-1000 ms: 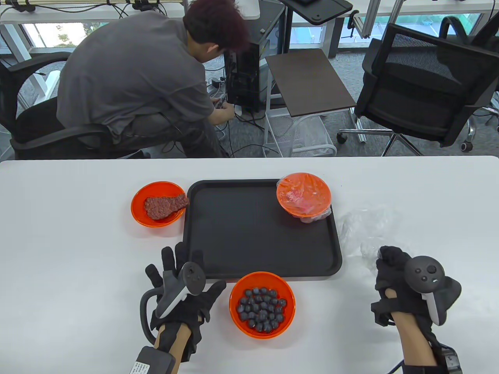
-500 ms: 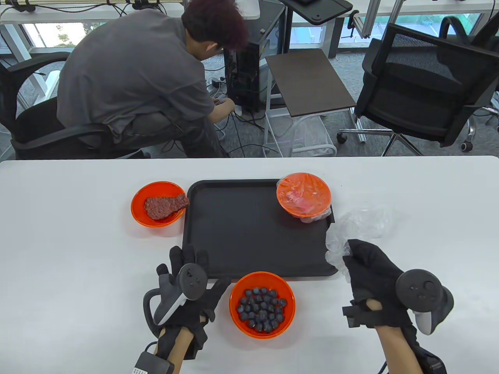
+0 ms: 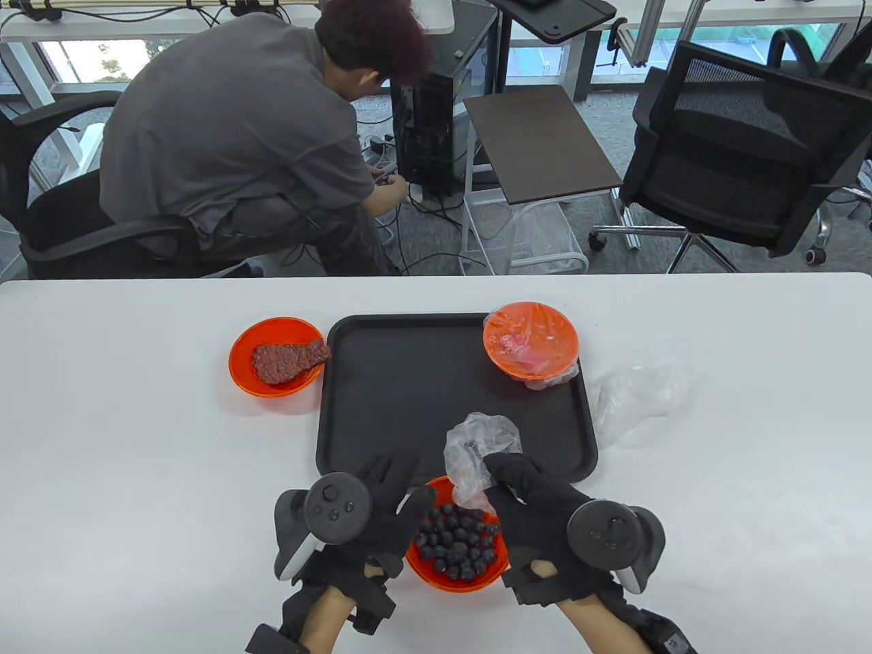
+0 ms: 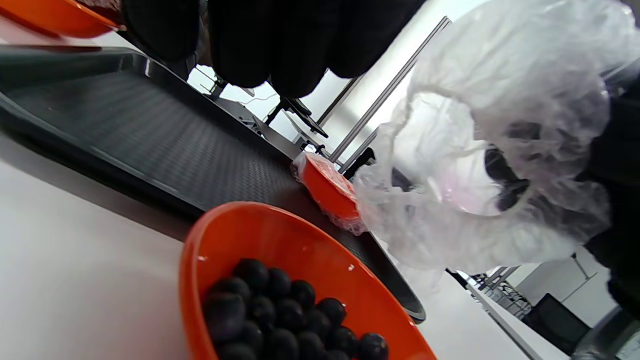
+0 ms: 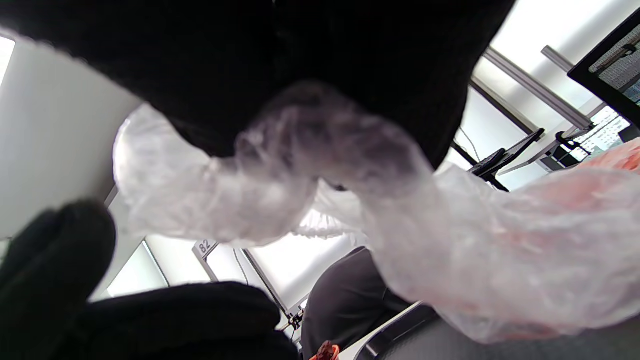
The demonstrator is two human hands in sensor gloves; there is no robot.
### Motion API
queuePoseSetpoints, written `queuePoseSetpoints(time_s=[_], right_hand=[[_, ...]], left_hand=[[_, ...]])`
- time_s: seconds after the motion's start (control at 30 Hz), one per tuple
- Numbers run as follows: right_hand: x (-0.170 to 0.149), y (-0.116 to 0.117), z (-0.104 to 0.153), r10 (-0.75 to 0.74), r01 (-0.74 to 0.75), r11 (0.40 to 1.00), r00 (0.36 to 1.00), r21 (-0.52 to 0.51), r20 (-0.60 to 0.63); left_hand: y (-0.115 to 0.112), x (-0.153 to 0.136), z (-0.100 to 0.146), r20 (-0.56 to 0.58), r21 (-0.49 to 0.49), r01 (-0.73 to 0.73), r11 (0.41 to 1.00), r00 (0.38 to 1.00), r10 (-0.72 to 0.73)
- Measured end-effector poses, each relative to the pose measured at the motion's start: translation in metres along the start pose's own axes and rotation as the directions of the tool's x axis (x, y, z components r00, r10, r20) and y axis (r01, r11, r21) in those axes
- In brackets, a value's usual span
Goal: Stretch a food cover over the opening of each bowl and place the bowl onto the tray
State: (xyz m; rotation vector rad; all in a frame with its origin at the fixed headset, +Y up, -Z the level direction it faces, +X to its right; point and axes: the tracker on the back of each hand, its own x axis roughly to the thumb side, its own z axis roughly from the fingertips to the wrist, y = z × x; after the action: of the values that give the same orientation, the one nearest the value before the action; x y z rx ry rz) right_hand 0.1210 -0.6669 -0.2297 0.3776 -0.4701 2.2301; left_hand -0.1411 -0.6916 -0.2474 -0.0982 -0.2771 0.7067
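Note:
An orange bowl of blueberries (image 3: 458, 560) stands on the table in front of the black tray (image 3: 409, 395). My right hand (image 3: 507, 480) pinches a crumpled clear food cover (image 3: 477, 446) just above the bowl's far rim; the left wrist view shows the cover (image 4: 500, 150) hanging open over the bowl (image 4: 280, 250). My left hand (image 3: 398, 487) is at the bowl's left rim, fingers straight and holding nothing. A covered orange bowl (image 3: 530, 338) sits in the tray's back right corner. Left of the tray is an uncovered bowl with a piece of meat (image 3: 276, 355).
A second clear cover (image 3: 637, 398) lies on the table right of the tray. A person (image 3: 231, 129) sits on a chair beyond the far table edge, turned away. Office chairs and a side table stand behind.
My right hand lifted a cover from right of the tray and carried it left over the blueberry bowl. My left hand moved right to the bowl's left rim.

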Motion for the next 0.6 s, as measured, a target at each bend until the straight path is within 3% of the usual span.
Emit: queuePoseSetpoints(time_s=[0.23, 0.3, 0.47, 0.6], right_hand=[[0.017, 0.034, 0.007, -0.023, 0.016, 0.997, 0.995, 0.07, 0.096], [0.014, 0.037, 0.008, -0.02, 0.011, 0.995, 0.996, 0.097, 0.089], [0.004, 0.035, 0.011, -0.102, 0.092, 0.986, 0.993, 0.141, 0.063], [-0.006, 0.02, 0.01, -0.184, 0.179, 0.979, 0.982, 0.093, 0.046]], left_hand=[[-0.009, 0.002, -0.002, 0.055, -0.051, -0.183, 0.982, 0.981, 0.186], [-0.011, 0.0, -0.002, 0.065, -0.05, -0.306, 0.951, 0.949, 0.309], [-0.013, -0.012, -0.005, 0.013, -0.001, -0.471, 0.882, 0.882, 0.471], [-0.011, -0.021, -0.005, 0.0, 0.0, -0.54, 0.842, 0.842, 0.54]])
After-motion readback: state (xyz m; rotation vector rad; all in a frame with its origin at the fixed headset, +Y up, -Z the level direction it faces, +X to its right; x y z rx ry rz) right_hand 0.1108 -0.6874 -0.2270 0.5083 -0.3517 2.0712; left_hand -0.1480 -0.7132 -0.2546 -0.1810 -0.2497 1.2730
